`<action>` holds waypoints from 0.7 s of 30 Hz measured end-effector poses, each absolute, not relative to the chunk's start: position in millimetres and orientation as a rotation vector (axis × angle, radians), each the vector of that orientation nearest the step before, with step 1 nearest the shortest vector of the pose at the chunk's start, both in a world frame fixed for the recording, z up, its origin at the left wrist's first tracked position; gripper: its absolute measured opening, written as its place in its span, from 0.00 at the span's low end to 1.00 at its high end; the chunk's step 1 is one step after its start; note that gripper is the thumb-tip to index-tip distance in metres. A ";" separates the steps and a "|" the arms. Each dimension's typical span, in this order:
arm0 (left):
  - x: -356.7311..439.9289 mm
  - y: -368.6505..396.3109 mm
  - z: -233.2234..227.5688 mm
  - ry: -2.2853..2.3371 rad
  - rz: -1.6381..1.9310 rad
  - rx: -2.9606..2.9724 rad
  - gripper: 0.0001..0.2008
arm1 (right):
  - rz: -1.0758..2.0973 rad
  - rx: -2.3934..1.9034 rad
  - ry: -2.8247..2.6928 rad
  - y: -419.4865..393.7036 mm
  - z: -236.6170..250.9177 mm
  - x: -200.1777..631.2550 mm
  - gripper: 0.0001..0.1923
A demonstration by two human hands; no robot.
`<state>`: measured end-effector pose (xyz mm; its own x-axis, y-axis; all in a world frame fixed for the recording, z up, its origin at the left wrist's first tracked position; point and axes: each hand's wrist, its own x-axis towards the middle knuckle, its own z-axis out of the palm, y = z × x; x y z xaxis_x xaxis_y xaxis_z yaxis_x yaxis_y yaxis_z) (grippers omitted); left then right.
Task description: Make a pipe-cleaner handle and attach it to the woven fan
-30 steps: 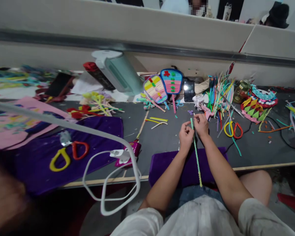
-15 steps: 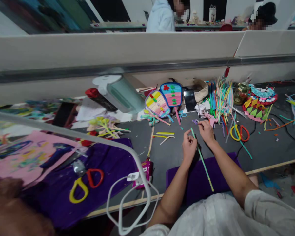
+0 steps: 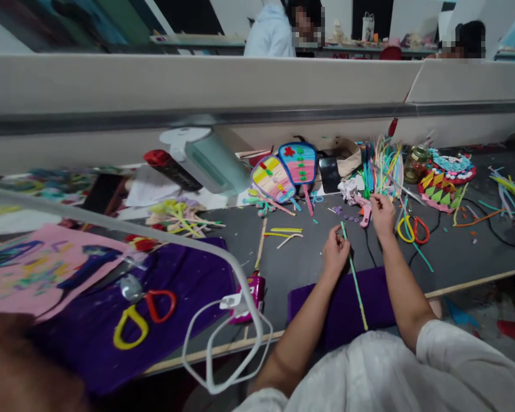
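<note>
My left hand [image 3: 337, 250] is closed on a thin green stick [image 3: 354, 280] with a yellowish lower end, which slants down toward my shirt over a folded purple cloth [image 3: 306, 300]. To the right, my right hand [image 3: 383, 216] has its fingers curled beside a pink glue gun [image 3: 365, 213] and in front of a bundle of coloured strips [image 3: 380, 171]. Whether its fingertips hold anything is hidden. Small purple pieces [image 3: 351, 217] lie between the hands. Scissors [image 3: 412, 229] with yellow and red handles lie right of my right hand.
Two decorated fan-shaped pieces [image 3: 298, 163], a phone [image 3: 328, 174] and a glass jar [image 3: 416, 164] stand along the back. A white cable [image 3: 244, 286] crosses the left front. Another person's blurred hand [image 3: 21, 366] is near a purple cloth with larger scissors [image 3: 143, 315].
My right hand has moved right, away from the top of the green stick, to beside the glue gun. My left hand still holds the stick. The view has shifted slightly.
</note>
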<state>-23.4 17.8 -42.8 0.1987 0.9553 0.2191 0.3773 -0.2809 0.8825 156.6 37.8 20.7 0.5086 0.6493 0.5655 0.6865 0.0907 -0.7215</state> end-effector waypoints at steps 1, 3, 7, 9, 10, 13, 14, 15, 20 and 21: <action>-22.5 17.6 -41.9 1.266 1.034 1.824 0.22 | -0.053 -1.622 -1.138 37.1 25.5 173.4 0.14; -21.4 16.6 -40.5 1.272 0.985 1.930 0.20 | -0.067 -1.698 -1.097 39.1 33.6 208.4 0.14; -21.7 15.2 -41.0 1.299 0.999 2.025 0.16 | -0.119 -1.950 -1.102 53.0 44.3 267.7 0.15; -22.6 16.3 -42.7 1.303 1.082 1.984 0.15 | -0.106 -2.060 -1.148 61.1 47.2 286.4 0.15; -23.2 17.1 -43.5 1.308 1.131 1.943 0.15 | -0.108 -2.112 -1.144 64.8 47.9 292.9 0.16; -25.8 19.4 -43.9 1.321 1.243 1.806 0.14 | -0.043 -2.230 -1.130 75.8 46.6 303.7 0.16; -26.8 19.6 -43.2 1.322 1.265 1.768 0.14 | -0.016 -2.258 -1.127 79.9 45.2 305.2 0.16; -27.8 19.5 -42.3 1.323 1.282 1.737 0.14 | 0.014 -2.280 -1.131 84.5 43.3 306.2 0.15; -31.4 16.4 -37.6 1.320 1.304 1.669 0.12 | 0.061 -2.357 -1.131 112.2 33.3 307.5 0.14; -31.8 16.0 -37.3 1.316 1.303 1.668 0.12 | 0.060 -2.368 -1.136 117.5 31.6 307.6 0.15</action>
